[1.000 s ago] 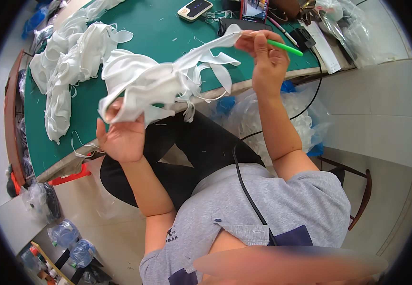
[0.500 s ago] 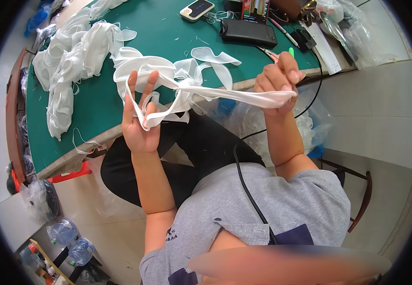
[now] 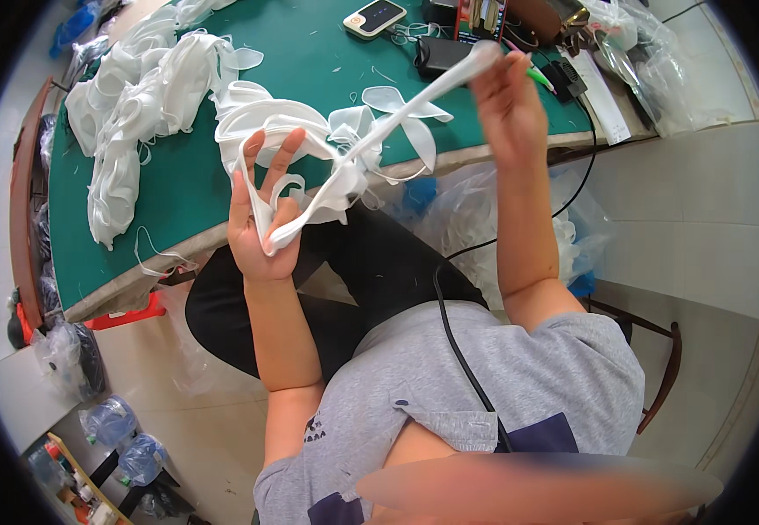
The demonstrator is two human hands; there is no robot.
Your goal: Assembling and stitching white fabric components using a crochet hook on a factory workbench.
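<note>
My left hand point(image 3: 264, 229) is raised at the table's front edge, two fingers stretched up and the others bent against a white fabric strip point(image 3: 305, 223) that loops round them. Farther right, my right hand point(image 3: 510, 105) grips the other end of this strip, which is pulled up in a taut, slanting line between my hands. Behind my left fingers lies a pile of curved white fabric pieces point(image 3: 261, 114) joined to the strip. Loose white offcuts point(image 3: 410, 114) rest right of it.
The green tabletop point(image 3: 182, 179) carries a heap of white pieces point(image 3: 125, 122) on the left. At the back are a small white device point(image 3: 376, 17), a black case point(image 3: 440, 57) and a ruler-like white strip point(image 3: 602, 101). A clear bag point(image 3: 519, 232) hangs below the edge.
My right hand has swung up and away over the table, lifting its end of the strip from nearly level to a steep slant. My left hand has barely moved.
</note>
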